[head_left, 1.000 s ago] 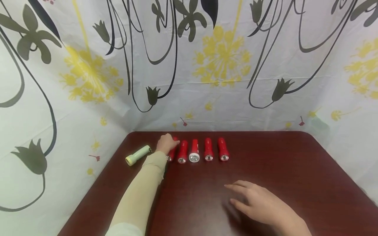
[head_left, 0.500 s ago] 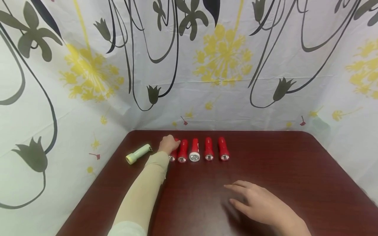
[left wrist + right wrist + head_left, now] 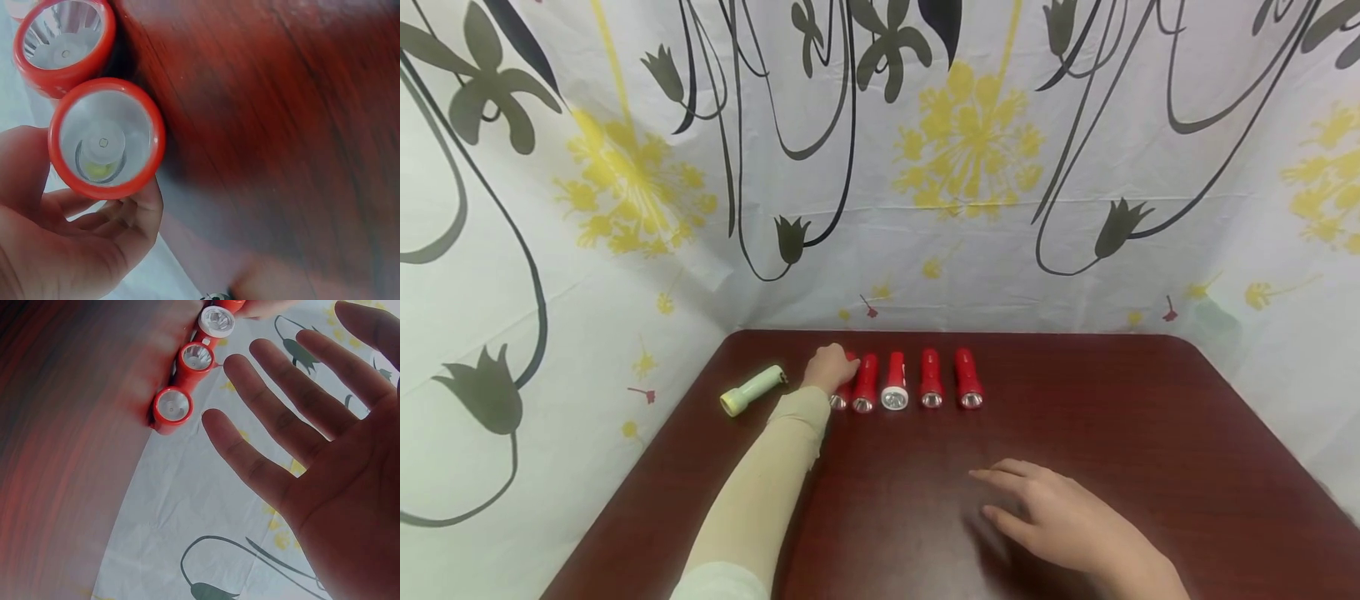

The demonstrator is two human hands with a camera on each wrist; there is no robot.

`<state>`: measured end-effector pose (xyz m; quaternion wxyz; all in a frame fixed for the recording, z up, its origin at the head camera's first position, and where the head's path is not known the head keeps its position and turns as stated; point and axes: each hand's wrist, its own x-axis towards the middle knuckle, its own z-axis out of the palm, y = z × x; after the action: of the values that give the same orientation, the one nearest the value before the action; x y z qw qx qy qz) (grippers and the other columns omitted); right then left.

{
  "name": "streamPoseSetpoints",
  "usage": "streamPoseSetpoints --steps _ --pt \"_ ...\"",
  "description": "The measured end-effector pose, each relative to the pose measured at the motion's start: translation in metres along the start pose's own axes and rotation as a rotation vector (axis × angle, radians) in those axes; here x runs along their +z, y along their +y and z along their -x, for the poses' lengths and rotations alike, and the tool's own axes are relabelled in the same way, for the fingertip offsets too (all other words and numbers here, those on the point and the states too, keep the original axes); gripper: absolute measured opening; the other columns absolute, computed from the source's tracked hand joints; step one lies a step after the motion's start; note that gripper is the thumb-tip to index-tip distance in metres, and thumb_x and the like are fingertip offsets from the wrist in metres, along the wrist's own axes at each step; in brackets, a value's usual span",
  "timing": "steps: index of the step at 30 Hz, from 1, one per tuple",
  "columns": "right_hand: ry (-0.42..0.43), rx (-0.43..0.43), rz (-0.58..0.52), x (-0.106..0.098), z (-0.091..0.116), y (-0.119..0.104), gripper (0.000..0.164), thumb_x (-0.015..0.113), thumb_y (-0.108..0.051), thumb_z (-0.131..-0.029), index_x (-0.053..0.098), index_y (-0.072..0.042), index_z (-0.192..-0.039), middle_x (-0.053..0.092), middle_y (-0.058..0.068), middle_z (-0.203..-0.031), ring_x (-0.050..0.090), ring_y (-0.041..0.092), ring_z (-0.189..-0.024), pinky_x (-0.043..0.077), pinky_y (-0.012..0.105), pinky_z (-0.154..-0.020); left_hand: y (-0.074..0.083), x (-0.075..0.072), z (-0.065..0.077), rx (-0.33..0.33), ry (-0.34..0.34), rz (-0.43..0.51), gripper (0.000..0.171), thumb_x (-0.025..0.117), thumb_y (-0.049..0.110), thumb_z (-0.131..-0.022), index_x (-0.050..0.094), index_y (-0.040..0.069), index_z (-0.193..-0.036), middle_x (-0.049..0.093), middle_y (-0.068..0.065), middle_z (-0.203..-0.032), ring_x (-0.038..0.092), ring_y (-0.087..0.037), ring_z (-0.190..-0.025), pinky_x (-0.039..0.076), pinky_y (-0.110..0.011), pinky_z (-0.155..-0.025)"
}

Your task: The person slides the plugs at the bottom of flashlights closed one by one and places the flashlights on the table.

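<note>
My left hand [image 3: 829, 369] grips the leftmost red flashlight [image 3: 838, 400], which lies on the table with its lens toward me; the hand hides much of its body. In the left wrist view, the thumb and fingers curl round this flashlight [image 3: 104, 128], and its head is up against that of the neighbouring red flashlight [image 3: 65, 53]. To the right in the row lie a red flashlight [image 3: 865, 383], a red one with a white rim [image 3: 894, 385] and two more red ones. Over the table nearer me, my right hand [image 3: 1060, 512] is held with fingers extended, touching no flashlight.
A pale green flashlight [image 3: 752, 391] lies slanted at the left end, left of my left hand. The dark red-brown table [image 3: 1075, 400] meets a hanging flower-patterned cloth [image 3: 985, 275] at its back and sides.
My left hand has slid the leftmost red flashlight slightly right, narrowing the gap to its neighbour. Over the last half second it barely moves. The right hand stays in place.
</note>
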<state>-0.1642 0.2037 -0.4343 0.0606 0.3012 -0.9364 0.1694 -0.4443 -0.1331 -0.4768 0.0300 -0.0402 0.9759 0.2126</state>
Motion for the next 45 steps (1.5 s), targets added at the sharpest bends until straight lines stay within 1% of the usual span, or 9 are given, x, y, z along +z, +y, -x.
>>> streamPoseSetpoints --steps 5,12,13,20,26,30,36,41,45 --pt "-0.026 0.033 -0.016 -0.001 -0.001 -0.001 0.041 0.076 -0.034 -0.098 0.07 -0.03 -0.139 0.07 -0.012 -0.127 0.069 0.007 -0.112 0.062 0.039 -0.093 0.013 -0.016 0.027 -0.016 -0.007 0.025 0.034 0.068 0.035 -0.102 0.075 0.003 -0.1 0.073 -0.015 -0.088 0.07 -0.03 -0.082 0.061 -0.043 -0.082" --pt "-0.021 0.042 -0.015 -0.001 0.0 -0.003 0.04 0.076 -0.033 -0.098 0.07 -0.031 -0.137 0.07 -0.014 -0.126 0.068 0.004 -0.11 0.062 0.038 -0.093 0.006 -0.012 0.02 0.014 0.023 -0.001 0.035 0.068 0.038 -0.102 0.075 0.005 -0.094 0.071 -0.011 -0.081 0.067 -0.027 -0.077 0.058 -0.039 -0.076" --pt "-0.021 0.037 -0.017 -0.001 0.0 -0.002 0.04 0.076 -0.033 -0.098 0.07 -0.031 -0.138 0.07 -0.014 -0.126 0.068 0.005 -0.11 0.062 0.038 -0.093 0.012 -0.016 0.026 -0.006 0.016 -0.005 0.032 0.068 0.035 -0.103 0.075 0.004 -0.097 0.072 -0.013 -0.084 0.068 -0.028 -0.079 0.059 -0.041 -0.078" --pt "-0.019 0.02 -0.024 0.0 0.0 0.001 0.041 0.076 -0.035 -0.098 0.07 -0.031 -0.138 0.07 -0.012 -0.126 0.069 0.006 -0.111 0.062 0.038 -0.093 0.016 -0.021 0.033 -0.004 0.027 -0.035 0.034 0.066 0.037 -0.104 0.074 0.005 -0.094 0.071 -0.013 -0.083 0.068 -0.028 -0.08 0.059 -0.042 -0.078" --pt "0.034 0.008 0.002 0.0 0.003 0.004 0.041 0.077 -0.032 -0.097 0.07 -0.031 -0.138 0.07 -0.014 -0.126 0.069 0.008 -0.112 0.061 0.039 -0.095 0.024 -0.03 0.044 0.063 0.132 -0.203 0.041 0.063 0.042 -0.104 0.074 0.004 -0.115 0.07 -0.02 -0.117 0.062 -0.037 -0.114 0.059 -0.054 -0.094" --pt "0.048 0.019 0.008 -0.003 0.003 0.007 0.041 0.077 -0.034 -0.098 0.069 -0.032 -0.138 0.068 -0.016 -0.127 0.069 0.01 -0.114 0.061 0.039 -0.095 0.033 -0.044 0.065 0.131 0.198 -0.241 0.05 0.061 0.045 -0.104 0.069 0.003 -0.131 0.063 -0.021 -0.134 0.054 -0.04 -0.13 0.055 -0.061 -0.102" --pt "0.035 0.063 0.007 -0.006 0.001 0.008 0.044 0.077 -0.036 -0.097 0.069 -0.03 -0.139 0.069 -0.012 -0.129 0.068 0.013 -0.116 0.061 0.043 -0.097 0.039 -0.061 0.113 0.205 0.235 -0.204 0.053 0.066 0.045 -0.101 0.065 0.007 -0.138 0.061 -0.018 -0.136 0.053 -0.036 -0.126 0.055 -0.06 -0.102" --pt "0.029 0.106 0.026 -0.006 0.0 0.008 0.05 0.079 -0.035 -0.096 0.066 -0.026 -0.143 0.066 -0.003 -0.139 0.065 0.02 -0.126 0.06 0.049 -0.101 0.037 -0.058 0.16 0.274 0.268 -0.228 0.054 0.069 0.045 -0.099 0.065 0.01 -0.139 0.064 -0.016 -0.135 0.055 -0.036 -0.126 0.057 -0.06 -0.097" --pt "0.053 0.104 0.034 -0.005 0.0 0.009 0.056 0.078 -0.034 -0.096 0.063 -0.018 -0.148 0.058 0.01 -0.154 0.058 0.034 -0.14 0.054 0.057 -0.109 0.035 -0.05 0.199 0.319 0.298 -0.259 0.051 0.073 0.044 -0.097 0.069 0.009 -0.133 0.066 -0.017 -0.133 0.059 -0.038 -0.125 0.059 -0.058 -0.096"
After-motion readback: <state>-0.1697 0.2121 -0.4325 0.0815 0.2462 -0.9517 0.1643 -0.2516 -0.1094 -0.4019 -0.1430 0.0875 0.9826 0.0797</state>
